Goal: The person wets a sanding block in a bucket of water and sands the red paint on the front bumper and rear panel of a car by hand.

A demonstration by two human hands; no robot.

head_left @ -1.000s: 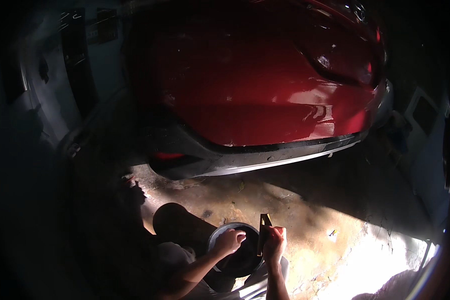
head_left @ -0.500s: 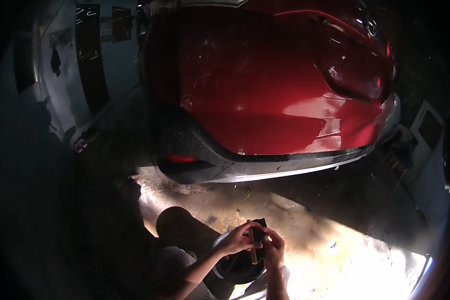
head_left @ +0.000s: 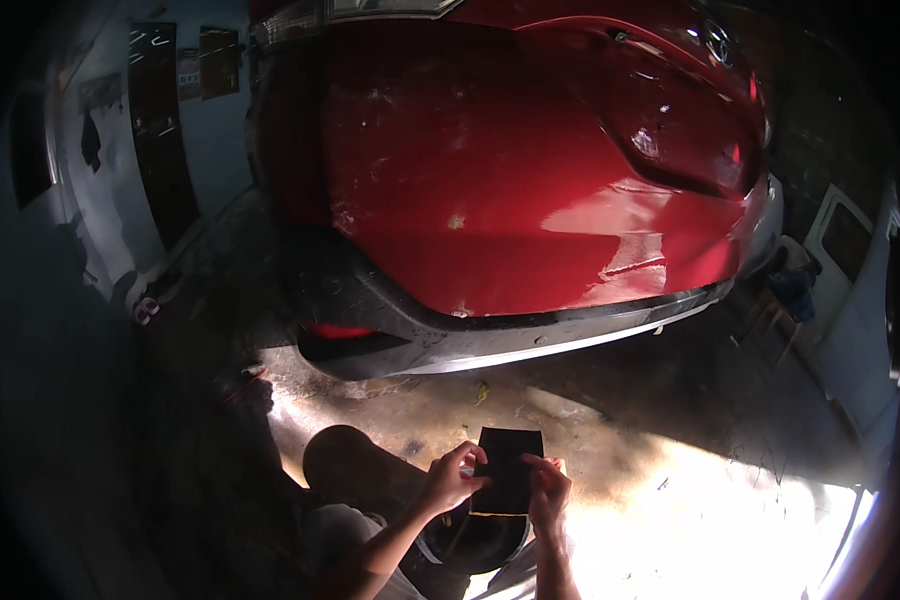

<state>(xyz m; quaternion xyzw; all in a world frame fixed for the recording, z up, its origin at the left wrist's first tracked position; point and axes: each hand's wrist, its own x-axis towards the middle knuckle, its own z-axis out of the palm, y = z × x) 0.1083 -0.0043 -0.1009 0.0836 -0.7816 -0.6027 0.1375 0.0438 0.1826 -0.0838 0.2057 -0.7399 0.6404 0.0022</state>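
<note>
A black sheet of sandpaper [head_left: 508,478] with a yellowish lower edge is spread flat between my hands. My left hand [head_left: 456,480] pinches its left side, the thumb and fingers closed on the edge. On the other side my right hand [head_left: 548,490] grips the right edge, its index finger lying over the black face. Below the sheet, between my legs, is a dark round bucket [head_left: 470,550], partly covered by my hands and the sheet.
Ahead stands a red car's bumper [head_left: 450,210] with a grey-black lower trim [head_left: 530,335]. A dark rounded shape [head_left: 355,465] lies left of my hands. At the right are a wooden stool [head_left: 778,315] and a white-framed panel [head_left: 840,235]. Bright sunlight strikes the floor [head_left: 690,540].
The sandpaper, earlier folded over with a narrow yellowish strip showing, is now opened flat with its black face up. My hands have moved slightly apart. The view has shifted a little.
</note>
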